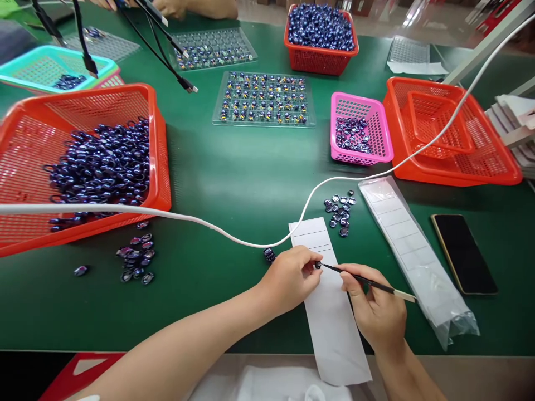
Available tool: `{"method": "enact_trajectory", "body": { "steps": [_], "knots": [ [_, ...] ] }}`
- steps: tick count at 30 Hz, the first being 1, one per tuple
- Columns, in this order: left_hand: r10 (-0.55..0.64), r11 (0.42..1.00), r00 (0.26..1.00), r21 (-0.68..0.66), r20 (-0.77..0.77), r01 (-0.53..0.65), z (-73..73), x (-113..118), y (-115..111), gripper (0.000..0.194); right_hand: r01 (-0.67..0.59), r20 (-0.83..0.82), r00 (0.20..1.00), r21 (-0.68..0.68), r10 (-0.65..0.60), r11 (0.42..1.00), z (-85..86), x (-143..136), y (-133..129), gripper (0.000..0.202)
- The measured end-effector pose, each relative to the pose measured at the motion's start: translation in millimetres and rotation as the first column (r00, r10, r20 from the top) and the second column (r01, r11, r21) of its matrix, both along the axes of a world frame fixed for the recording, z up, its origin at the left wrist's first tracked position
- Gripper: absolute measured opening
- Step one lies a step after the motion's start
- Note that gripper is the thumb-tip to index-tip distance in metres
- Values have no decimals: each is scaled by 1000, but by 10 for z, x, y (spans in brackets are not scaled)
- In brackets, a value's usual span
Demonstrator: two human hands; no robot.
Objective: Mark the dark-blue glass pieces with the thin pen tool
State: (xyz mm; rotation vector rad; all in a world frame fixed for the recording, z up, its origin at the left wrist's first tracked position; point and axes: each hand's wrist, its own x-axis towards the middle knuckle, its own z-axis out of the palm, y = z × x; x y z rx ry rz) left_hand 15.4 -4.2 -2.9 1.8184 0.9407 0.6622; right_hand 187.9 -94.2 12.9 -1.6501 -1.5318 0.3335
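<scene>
My left hand (292, 278) pinches a small dark metallic part (318, 264) between thumb and fingertips, above a long white paper strip (336, 334) with ruled lines at its far end. In my right hand (378, 312) is a slim black pair of tweezers (371, 283) with a pale rear end. Its fine tip points left and meets the small part, or comes very close to it. Beside my left hand lies a little cluster of dark parts (270, 255). Several shiny dark oval pieces (340, 211) are scattered past the strip.
A red basket (161, 167) of dark looped pieces stands left, with loose pieces (136, 256) before it. A white cable (217, 229) crosses the table. Further back are a filled clear tray (264, 123) and pink basket (378, 125). A plastic-wrapped strip pack (413, 250) and phone (463, 253) lie right.
</scene>
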Motion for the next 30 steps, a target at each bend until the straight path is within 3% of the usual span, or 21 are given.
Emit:
{"method": "enact_trajectory", "body": {
  "steps": [6, 20, 30],
  "knots": [
    [4, 1000, 1000, 2, 9, -4, -4, -9, 4, 19, 40, -142, 989, -31, -44, 999, -14, 34, -45, 17],
    [-2, 1000, 1000, 12, 1, 2, -3, -12, 4, 18, 21, -19, 1000, -71, -22, 997, 15, -13, 15, 6],
    [-7, 1000, 1000, -12, -4, 7, -2, -15, -5, 19, 44, -92, 994, -116, -55, 992, 32, -15, 16, 8]
  ]
}}
